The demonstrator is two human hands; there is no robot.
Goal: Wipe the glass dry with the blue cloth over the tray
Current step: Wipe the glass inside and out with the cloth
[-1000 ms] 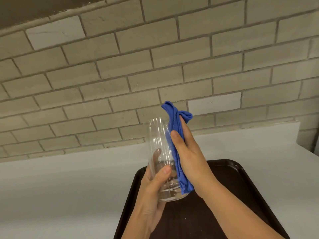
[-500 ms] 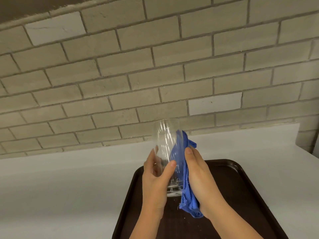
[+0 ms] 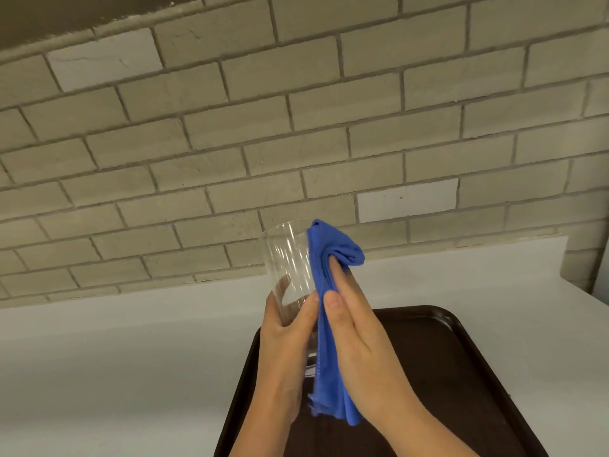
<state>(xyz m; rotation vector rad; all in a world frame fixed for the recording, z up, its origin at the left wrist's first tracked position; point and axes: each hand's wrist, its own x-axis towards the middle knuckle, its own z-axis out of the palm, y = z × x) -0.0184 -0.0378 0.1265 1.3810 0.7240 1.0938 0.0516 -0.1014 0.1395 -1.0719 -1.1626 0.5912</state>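
Painted brick wall fills the background of the head view, and a pale countertop runs along its foot. On that countertop, towards the lower right, a dark brown tray is laid, its far rim curved and slightly raised.

Above the tray's left part a clear glass is held clear of the surface, roughly upright with its open mouth uppermost and level with the lowest brick courses. Its lower half is wrapped by the left hand, the thumb laid across the near side and the fingers seen through the wall of the glass on the far side; the grip is closed round the glass.

Against the right side of the glass a blue cloth is pressed flat by the right hand. The fingers of that hand are held straight and close together, the thumb lying along the cloth's near edge, so that the cloth is sandwiched between palm and glass rather than pinched. A bunched fold of the cloth stands up beyond the fingertips, beside the rim of the glass, and its loose lower end hangs below the glass base, above the tray. Both forearms are bare
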